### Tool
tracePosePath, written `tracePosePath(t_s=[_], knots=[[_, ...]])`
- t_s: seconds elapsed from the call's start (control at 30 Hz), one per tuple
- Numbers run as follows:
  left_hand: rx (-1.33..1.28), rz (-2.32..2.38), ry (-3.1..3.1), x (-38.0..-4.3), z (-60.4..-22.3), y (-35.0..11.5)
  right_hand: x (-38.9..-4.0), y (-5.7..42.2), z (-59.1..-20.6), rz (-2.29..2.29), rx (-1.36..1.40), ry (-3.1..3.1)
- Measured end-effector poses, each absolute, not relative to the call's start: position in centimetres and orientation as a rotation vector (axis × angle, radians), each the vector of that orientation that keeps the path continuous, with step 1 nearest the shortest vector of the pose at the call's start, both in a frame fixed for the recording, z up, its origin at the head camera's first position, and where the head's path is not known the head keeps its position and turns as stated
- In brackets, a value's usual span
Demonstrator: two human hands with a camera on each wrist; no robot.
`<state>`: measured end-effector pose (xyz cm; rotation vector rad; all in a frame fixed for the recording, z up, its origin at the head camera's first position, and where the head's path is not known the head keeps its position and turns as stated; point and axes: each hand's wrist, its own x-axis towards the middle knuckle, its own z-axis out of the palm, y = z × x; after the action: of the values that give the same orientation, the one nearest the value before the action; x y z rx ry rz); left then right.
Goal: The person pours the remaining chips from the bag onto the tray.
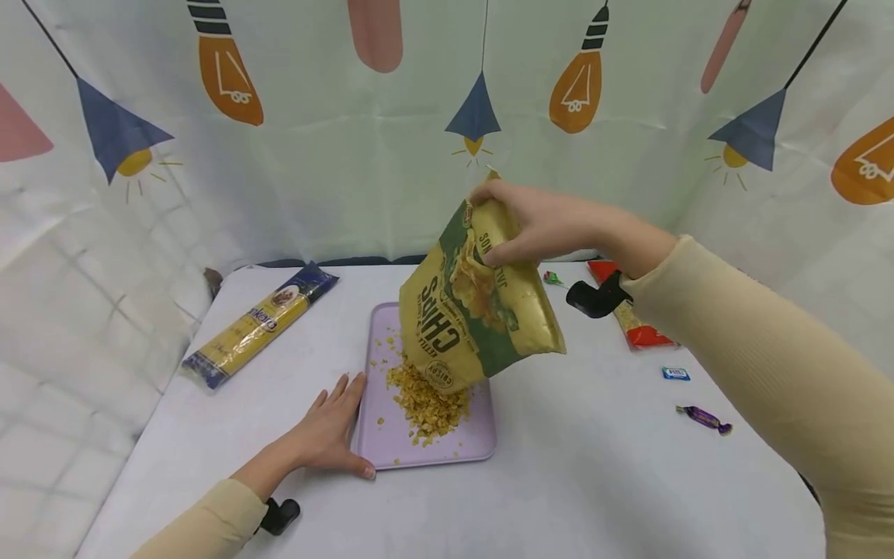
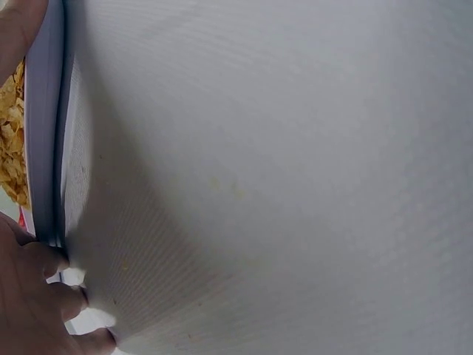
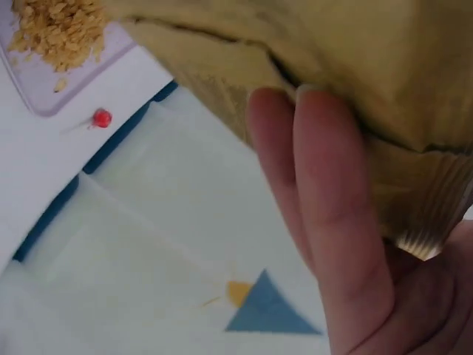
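In the head view my right hand (image 1: 538,221) grips the upper end of a gold and green chip bag (image 1: 482,299), which hangs tilted with its lower end over a lilac tray (image 1: 482,439). A heap of crushed chips (image 1: 426,404) lies on the tray under the bag, and small crumbs are scattered around it. The bag hides part of the heap and the tray's far right side. My left hand (image 1: 331,431) rests spread against the tray's left edge, thumb at the near corner. The right wrist view shows fingers (image 3: 332,170) against the bag's crinkled foil.
A yellow and blue pasta packet (image 1: 261,326) lies at the back left. Toward the right are a red packet (image 1: 646,335) partly behind my arm, a lollipop (image 1: 553,278), a small blue candy (image 1: 675,373) and a purple wrapped candy (image 1: 704,419). A printed curtain stands behind the table.
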<state>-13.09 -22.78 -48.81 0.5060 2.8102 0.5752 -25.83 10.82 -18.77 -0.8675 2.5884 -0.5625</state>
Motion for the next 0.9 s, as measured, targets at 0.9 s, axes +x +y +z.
tracePosePath(t_s=[0.9], knots=[[0.494,0.573,2.783,-13.2,-48.5,-22.7,-23.4,10.8,-19.6,-0.444,-1.164,2.637]])
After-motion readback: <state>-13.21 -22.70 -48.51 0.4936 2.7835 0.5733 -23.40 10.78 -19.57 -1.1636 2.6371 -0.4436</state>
